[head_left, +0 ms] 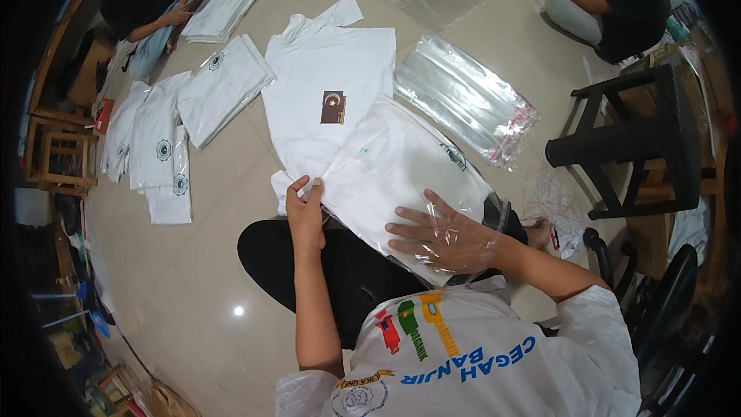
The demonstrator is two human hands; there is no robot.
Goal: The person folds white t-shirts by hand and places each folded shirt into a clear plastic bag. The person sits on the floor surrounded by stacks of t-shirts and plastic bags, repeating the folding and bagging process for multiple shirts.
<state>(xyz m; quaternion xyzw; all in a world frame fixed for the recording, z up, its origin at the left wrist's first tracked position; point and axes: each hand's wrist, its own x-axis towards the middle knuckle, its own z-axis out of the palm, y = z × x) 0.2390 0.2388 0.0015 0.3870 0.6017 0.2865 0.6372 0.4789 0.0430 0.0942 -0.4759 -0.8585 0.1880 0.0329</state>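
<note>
A folded white T-shirt (386, 162) with a small green print lies across my lap, a transparent plastic bag (463, 177) around at least part of it. My left hand (306, 212) is closed, thumb and fingers pinching the shirt's left edge; whether the bag's film is in the pinch too I cannot tell. Flat on the shirt rests my right hand (444, 233), fingers spread, with shiny film over its back and wrist. Beyond, another white T-shirt (324, 62) is laid out on the floor, bearing a dark brown card (333, 107) with a crescent and star.
Transparent bags (463, 96) lie stacked to the right, near a black plastic stool (625, 139). Bagged shirts (158, 139) are spread at the left, and a shirt pile (225, 8) sits farther back. Two people (154, 0) sit at the far left and far right.
</note>
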